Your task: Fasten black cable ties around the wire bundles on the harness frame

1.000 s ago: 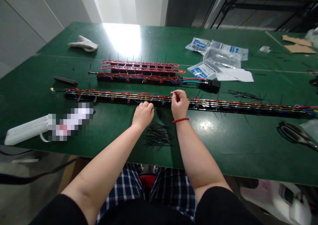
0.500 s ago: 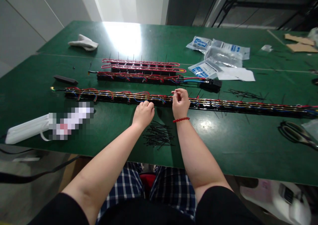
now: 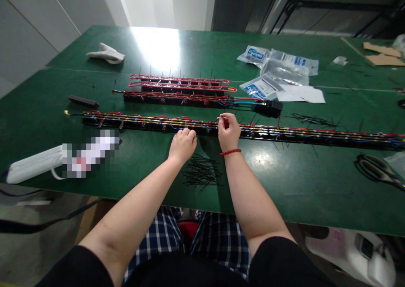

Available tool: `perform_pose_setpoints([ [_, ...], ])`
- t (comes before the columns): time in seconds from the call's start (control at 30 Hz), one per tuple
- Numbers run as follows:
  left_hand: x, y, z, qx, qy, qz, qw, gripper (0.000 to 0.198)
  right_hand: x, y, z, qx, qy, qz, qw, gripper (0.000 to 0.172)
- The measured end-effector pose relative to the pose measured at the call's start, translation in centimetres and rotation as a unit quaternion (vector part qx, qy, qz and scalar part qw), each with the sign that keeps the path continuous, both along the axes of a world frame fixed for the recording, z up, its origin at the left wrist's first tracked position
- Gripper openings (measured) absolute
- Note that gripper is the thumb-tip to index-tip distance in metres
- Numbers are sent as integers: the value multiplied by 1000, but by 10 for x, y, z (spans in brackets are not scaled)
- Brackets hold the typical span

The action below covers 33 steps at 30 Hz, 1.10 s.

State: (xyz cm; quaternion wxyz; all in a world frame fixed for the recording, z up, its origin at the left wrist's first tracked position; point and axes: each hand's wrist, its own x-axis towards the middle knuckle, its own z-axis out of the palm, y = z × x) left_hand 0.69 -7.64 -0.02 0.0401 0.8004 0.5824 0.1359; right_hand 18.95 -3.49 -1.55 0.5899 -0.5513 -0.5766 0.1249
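A long black bar (image 3: 145, 123) with red, blue and yellow wires along its top lies across the table. Against its near edge rests my left hand (image 3: 183, 145), fingers curled together; whatever is inside them is hidden. My right hand (image 3: 229, 131), with a red bead bracelet at the wrist, is over the bar to the right, thumb and forefinger pinched close to the red wire. What sits in that pinch is too small to make out. Between my forearms lies a pile of thin black cable ties (image 3: 202, 171).
Behind lie shorter wired black bars (image 3: 177, 98) with upright ties. Plastic packets (image 3: 286, 69) and loose ties (image 3: 311, 119) are to the right. Scissors (image 3: 376, 169) lie near the right edge. A white glove (image 3: 106, 54), a dark strip (image 3: 83, 101) and a white case (image 3: 36, 163) are left.
My right hand has shifted very slightly left, still pinched over the bar. The left hand stays in place.
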Motion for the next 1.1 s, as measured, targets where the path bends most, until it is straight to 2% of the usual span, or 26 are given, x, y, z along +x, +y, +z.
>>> perform_pose_setpoints([
  [0.3,0,0,-2,2,-6,0,1000,13,1,0,-1,-20,-41,11,999,12],
  [0.63,-1,0,-2,12,-23,-7,1000,12,-1,-1,4,-37,-121,-16,992,13],
  [0.77,0,1,-4,36,-54,-13,998,20,-1,1,4,-39,-153,-18,987,14],
  [0.93,22,5,-4,34,-99,-10,994,32,-1,2,4,-49,-169,-23,984,16],
  [1.1,47,9,-2,-12,-74,47,996,28,0,0,6,-52,-179,-16,982,16],
])
